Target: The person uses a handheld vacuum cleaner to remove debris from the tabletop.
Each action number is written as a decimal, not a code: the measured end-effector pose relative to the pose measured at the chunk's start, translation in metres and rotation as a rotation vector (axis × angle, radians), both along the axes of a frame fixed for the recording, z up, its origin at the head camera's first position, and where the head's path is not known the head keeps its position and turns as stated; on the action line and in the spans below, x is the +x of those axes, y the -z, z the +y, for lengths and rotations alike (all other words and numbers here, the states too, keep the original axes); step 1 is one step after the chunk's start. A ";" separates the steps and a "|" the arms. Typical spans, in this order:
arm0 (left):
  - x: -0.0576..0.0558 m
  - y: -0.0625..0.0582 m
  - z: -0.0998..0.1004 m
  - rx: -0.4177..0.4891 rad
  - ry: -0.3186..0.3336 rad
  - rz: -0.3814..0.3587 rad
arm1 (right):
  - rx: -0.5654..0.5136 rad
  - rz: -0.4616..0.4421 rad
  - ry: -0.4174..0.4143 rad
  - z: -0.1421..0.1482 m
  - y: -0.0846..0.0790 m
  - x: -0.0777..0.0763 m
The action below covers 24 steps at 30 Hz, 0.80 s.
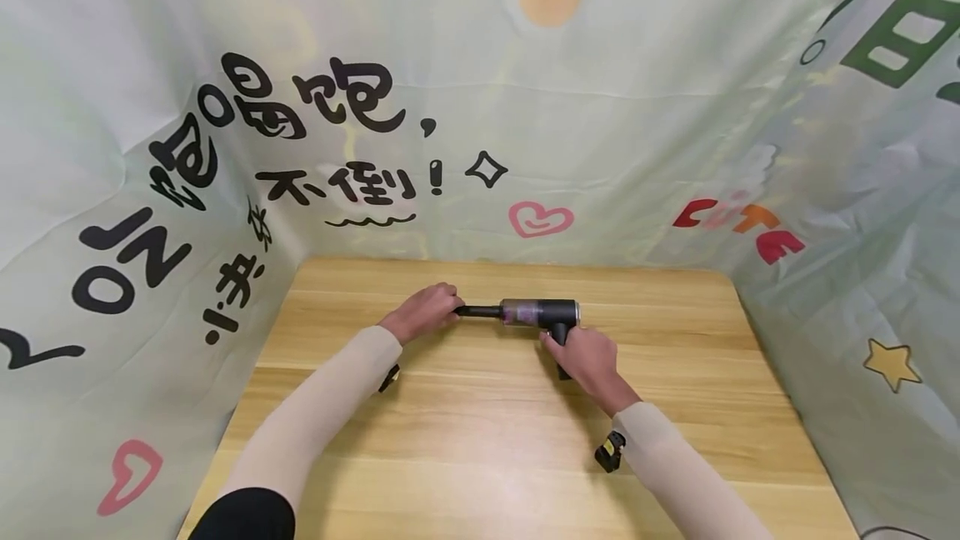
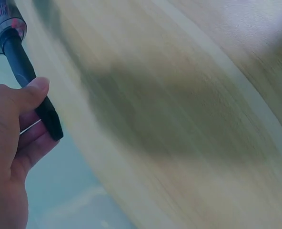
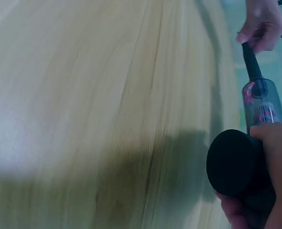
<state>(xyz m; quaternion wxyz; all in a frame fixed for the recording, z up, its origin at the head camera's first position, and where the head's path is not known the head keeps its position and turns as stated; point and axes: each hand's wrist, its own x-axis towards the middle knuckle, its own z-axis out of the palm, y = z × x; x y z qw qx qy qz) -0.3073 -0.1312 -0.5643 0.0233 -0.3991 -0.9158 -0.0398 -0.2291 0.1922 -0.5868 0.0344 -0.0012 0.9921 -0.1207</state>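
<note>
A black handheld vacuum cleaner [image 1: 557,312] with a clear dust cup [image 1: 519,312] lies level across the head view, above the table. Pink and purple bits show inside the cup [image 3: 265,107]. My right hand [image 1: 591,357] grips its handle, with the round black handle base [image 3: 230,163] facing the right wrist camera. From the other end, my left hand [image 1: 427,311] pinches the narrow black nozzle [image 1: 482,312]. In the left wrist view, the thumb lies over the nozzle [image 2: 19,59] near its slanted tip, and the fingers curl beneath.
The wooden table [image 1: 480,457] spreads under both arms. Printed cloth walls [image 1: 637,148] enclose its back and both sides. A dark cable [image 1: 892,532] shows at the lower right corner.
</note>
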 end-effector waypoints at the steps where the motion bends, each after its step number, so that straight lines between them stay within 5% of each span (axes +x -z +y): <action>1: -0.001 0.002 0.000 0.000 -0.006 0.011 | 0.027 0.000 -0.013 -0.001 0.000 -0.002; 13: -0.013 0.020 0.003 -0.001 -0.062 0.083 | 0.082 -0.044 -0.060 -0.004 0.009 -0.021; 24: -0.017 0.028 0.009 -0.015 -0.101 0.050 | 0.091 -0.066 -0.042 -0.002 0.019 -0.033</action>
